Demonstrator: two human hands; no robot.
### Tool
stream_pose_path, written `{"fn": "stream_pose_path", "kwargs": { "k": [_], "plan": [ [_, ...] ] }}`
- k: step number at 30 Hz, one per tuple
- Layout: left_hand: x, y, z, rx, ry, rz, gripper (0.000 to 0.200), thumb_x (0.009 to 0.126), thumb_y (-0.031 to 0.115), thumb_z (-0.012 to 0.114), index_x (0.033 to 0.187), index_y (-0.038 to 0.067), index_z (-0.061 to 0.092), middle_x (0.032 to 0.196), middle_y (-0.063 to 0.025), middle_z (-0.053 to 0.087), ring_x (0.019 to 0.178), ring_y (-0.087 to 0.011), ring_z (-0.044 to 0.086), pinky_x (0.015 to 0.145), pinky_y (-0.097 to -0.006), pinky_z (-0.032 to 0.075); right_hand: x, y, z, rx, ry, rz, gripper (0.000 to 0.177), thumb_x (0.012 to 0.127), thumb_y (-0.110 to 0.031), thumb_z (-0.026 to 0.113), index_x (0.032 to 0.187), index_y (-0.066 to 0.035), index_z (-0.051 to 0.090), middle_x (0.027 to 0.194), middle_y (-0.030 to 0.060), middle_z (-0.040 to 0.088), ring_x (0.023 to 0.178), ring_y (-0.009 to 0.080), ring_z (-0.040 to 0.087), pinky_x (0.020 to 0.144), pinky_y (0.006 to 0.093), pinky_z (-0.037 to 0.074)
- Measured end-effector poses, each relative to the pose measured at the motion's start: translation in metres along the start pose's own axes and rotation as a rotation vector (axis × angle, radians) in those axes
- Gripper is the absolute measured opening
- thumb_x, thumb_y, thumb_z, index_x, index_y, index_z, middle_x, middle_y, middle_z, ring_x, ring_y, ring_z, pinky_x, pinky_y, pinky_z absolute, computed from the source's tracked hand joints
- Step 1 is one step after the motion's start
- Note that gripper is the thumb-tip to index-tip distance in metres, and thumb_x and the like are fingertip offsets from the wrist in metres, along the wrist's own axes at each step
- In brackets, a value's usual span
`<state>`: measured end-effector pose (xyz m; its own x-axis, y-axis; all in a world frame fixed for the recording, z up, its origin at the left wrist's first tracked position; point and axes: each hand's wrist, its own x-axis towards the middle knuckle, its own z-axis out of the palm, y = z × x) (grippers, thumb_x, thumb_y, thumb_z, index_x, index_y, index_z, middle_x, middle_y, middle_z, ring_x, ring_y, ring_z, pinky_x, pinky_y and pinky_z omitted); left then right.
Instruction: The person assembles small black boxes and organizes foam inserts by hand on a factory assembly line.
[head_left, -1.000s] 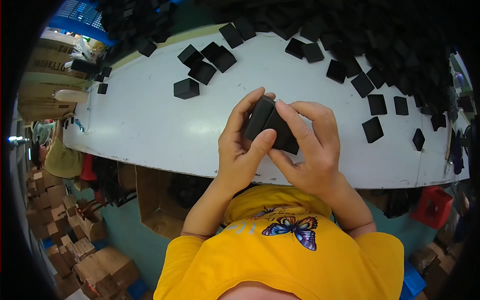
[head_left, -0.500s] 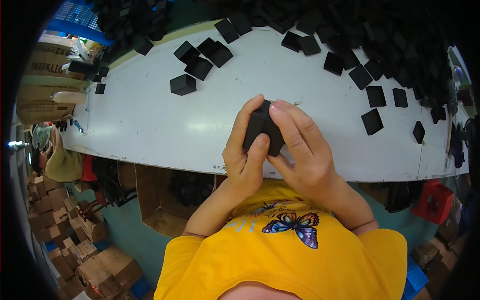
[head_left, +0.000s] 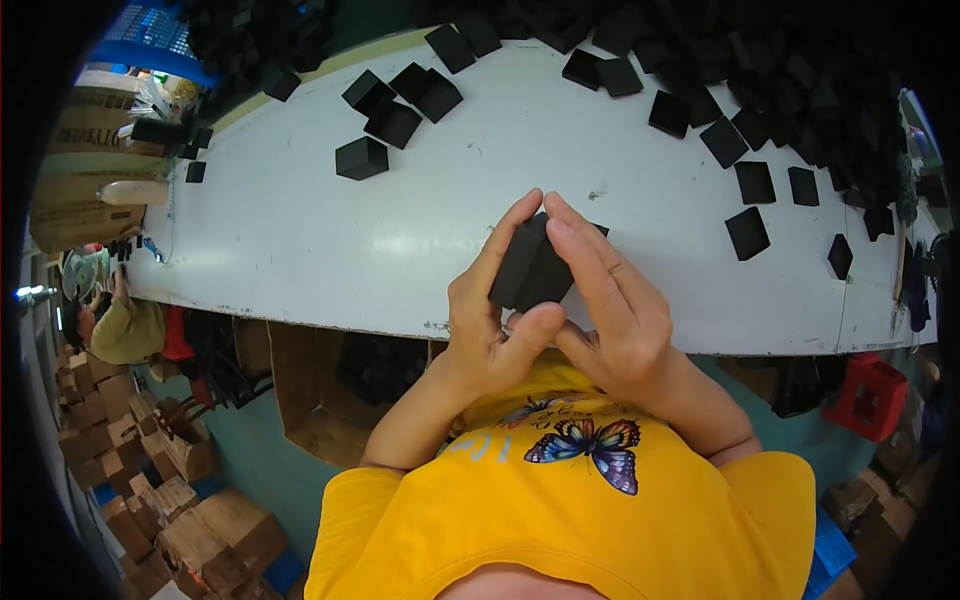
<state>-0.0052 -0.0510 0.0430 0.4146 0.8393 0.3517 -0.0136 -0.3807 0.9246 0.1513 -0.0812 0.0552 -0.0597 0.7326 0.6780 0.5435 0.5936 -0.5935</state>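
Observation:
Between my two hands, over the near part of the white table (head_left: 300, 240), is a small black box (head_left: 528, 268) with flat faces and sharp edges. My left hand (head_left: 485, 325) grips it along its left side, thumb bent below the near edge. The fingers of my right hand (head_left: 625, 325) lie along its right side, and the thumb is tucked beneath. Part of the box shows past the right fingers. Both sets of fingertips come close together at the far end.
A large heap of similar black boxes (head_left: 800, 100) covers the back right. Several loose ones, including a black box (head_left: 362, 158), lie at the back left. Under the table edge is an open cardboard carton (head_left: 305, 400). A red crate (head_left: 868, 395) stands lower right. Another person (head_left: 125, 325) sits far left.
The box has turned in my hands and now shows a broader face. My left thumb has slid off its front face to the near edge. My right fingers have straightened along the side.

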Motion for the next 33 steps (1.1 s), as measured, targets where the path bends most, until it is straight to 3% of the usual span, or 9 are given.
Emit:
{"fn": "stream_pose_path", "kwargs": {
  "k": [4, 7, 12, 19, 24, 27, 28, 31, 33],
  "plan": [
    [0.004, 0.004, -0.006, 0.013, -0.09, -0.024, 0.078, 0.081, 0.008, 0.072, 0.15, -0.002, 0.039, 0.126, -0.0185, 0.062, 0.11, -0.0185, 0.064, 0.091, -0.0282, 0.05, 0.001, -0.002, 0.002, -0.019, -0.015, -0.002, 0.053, 0.083, -0.006, 0.073, 0.13, 0.01, 0.055, 0.129, 0.0278, 0.061, 0.113, 0.0402, 0.066, 0.092, 0.0392, 0.057],
    [0.0, -0.002, 0.005, -0.283, 0.085, -0.241, 0.08, 0.08, -0.001, 0.069, 0.151, 0.0, 0.031, 0.129, -0.0182, 0.059, 0.108, -0.0208, 0.066, 0.092, -0.0309, 0.053, 0.005, 0.003, 0.002, -0.016, -0.095, 0.004, 0.057, 0.083, -0.003, 0.073, 0.134, 0.008, 0.052, 0.129, 0.0244, 0.063, 0.113, 0.0382, 0.066, 0.095, 0.0401, 0.056],
    [-0.013, -0.002, -0.01, -0.638, 0.065, -0.45, 0.073, 0.09, 0.002, 0.07, 0.148, 0.004, 0.027, 0.133, -0.0192, 0.055, 0.122, -0.0263, 0.059, 0.103, -0.0365, 0.05, 0.011, 0.008, -0.024, 0.409, -0.283, 0.393, 0.071, 0.076, 0.003, 0.079, 0.142, 0.001, 0.051, 0.136, 0.0199, 0.061, 0.117, 0.0287, 0.064, 0.093, 0.0316, 0.053],
    [-0.02, -0.009, -0.007, -0.262, -0.061, -0.172, 0.067, 0.091, 0.009, 0.073, 0.145, 0.003, 0.034, 0.137, -0.0167, 0.053, 0.126, -0.0225, 0.055, 0.106, -0.0364, 0.045, 0.007, 0.023, -0.03, 0.606, -0.274, 0.555, 0.059, 0.073, 0.007, 0.076, 0.13, -0.004, 0.064, 0.109, 0.0081, 0.065, 0.085, 0.0178, 0.06, 0.077, 0.0275, 0.051],
    [-0.017, -0.01, -0.011, -0.051, -0.157, -0.092, 0.069, 0.092, 0.013, 0.073, 0.146, 0.003, 0.032, 0.135, -0.0158, 0.054, 0.124, -0.0232, 0.056, 0.105, -0.036, 0.046, 0.008, 0.019, -0.034, 0.526, -0.28, 0.515, 0.054, 0.072, 0.008, 0.077, 0.125, -0.002, 0.067, 0.107, 0.0068, 0.064, 0.083, 0.0159, 0.059, 0.076, 0.0266, 0.051],
    [-0.006, -0.011, -0.007, -0.263, -0.073, -0.267, 0.072, 0.092, 0.015, 0.073, 0.148, 0.004, 0.03, 0.134, -0.0175, 0.055, 0.121, -0.0231, 0.059, 0.102, -0.0355, 0.049, 0.008, 0.021, -0.029, 0.728, -0.225, 0.689, 0.049, 0.078, 0.006, 0.076, 0.125, 0.003, 0.065, 0.11, 0.0085, 0.065, 0.085, 0.0151, 0.061, 0.077, 0.0269, 0.052],
    [0.001, 0.001, -0.006, -0.415, -0.061, -0.419, 0.077, 0.098, 0.041, 0.064, 0.154, 0.005, 0.024, 0.122, -0.019, 0.062, 0.108, -0.0245, 0.067, 0.093, -0.0337, 0.055, 0.008, 0.023, -0.027, 0.835, -0.193, 0.778, 0.048, 0.08, 0.005, 0.076, 0.126, 0.005, 0.064, 0.111, 0.0093, 0.066, 0.086, 0.0148, 0.062, 0.077, 0.027, 0.052],
    [0.007, 0.011, -0.013, -0.539, -0.133, -0.467, 0.092, 0.097, 0.068, 0.044, 0.159, 0.007, 0.013, 0.105, -0.0177, 0.068, 0.088, -0.0255, 0.073, 0.081, -0.0324, 0.059, 0.013, 0.027, -0.031, 1.012, -0.085, 1.004, 0.045, 0.088, -0.003, 0.074, 0.129, 0.009, 0.06, 0.113, 0.0123, 0.067, 0.09, 0.0146, 0.064, 0.078, 0.0276, 0.053],
    [0.008, 0.011, -0.019, -0.354, -0.135, -0.419, 0.095, 0.094, 0.075, 0.038, 0.157, 0.007, 0.021, 0.1, -0.0154, 0.069, 0.081, -0.0228, 0.072, 0.076, -0.0304, 0.058, 0.013, 0.034, -0.039, 1.171, -0.162, 1.088, 0.048, 0.092, -0.012, 0.072, 0.133, 0.009, 0.057, 0.115, 0.013, 0.068, 0.093, 0.0144, 0.064, 0.08, 0.0271, 0.052]
  ]
}}
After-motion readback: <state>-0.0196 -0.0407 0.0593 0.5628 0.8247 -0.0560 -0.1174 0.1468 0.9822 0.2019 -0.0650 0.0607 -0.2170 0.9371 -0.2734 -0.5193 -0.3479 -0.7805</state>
